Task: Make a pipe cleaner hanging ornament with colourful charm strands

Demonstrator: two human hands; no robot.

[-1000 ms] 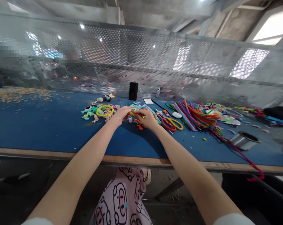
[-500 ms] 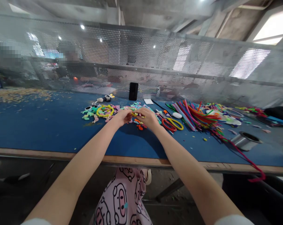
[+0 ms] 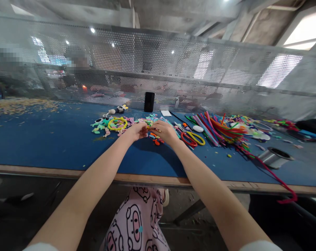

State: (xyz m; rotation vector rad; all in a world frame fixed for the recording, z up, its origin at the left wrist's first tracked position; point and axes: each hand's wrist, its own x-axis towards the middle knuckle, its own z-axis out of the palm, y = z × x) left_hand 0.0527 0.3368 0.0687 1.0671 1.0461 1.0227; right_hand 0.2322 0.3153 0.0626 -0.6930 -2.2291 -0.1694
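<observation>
My left hand (image 3: 139,131) and my right hand (image 3: 163,131) are close together over a pile of small coloured pieces (image 3: 158,141). The fingers of both are closed on a short yellow pipe cleaner (image 3: 148,127), mostly hidden by them. Left of my left hand, a yellow fuzzy ring (image 3: 117,123) lies on pastel pieces. Scissors with red and yellow handles (image 3: 197,138) lie just to the right of my right hand.
A bundle of coloured pipe cleaners (image 3: 212,129) lies at the right, before a metal spool (image 3: 274,157) and a red strand over the table edge. A black phone (image 3: 149,101) stands against the perforated metal screen (image 3: 163,76). A small plush figure (image 3: 118,109) lies behind the pile.
My fingers have shifted slightly around the yellow pipe cleaner, and less of it shows now. The arms and the things on the table have stayed in place.
</observation>
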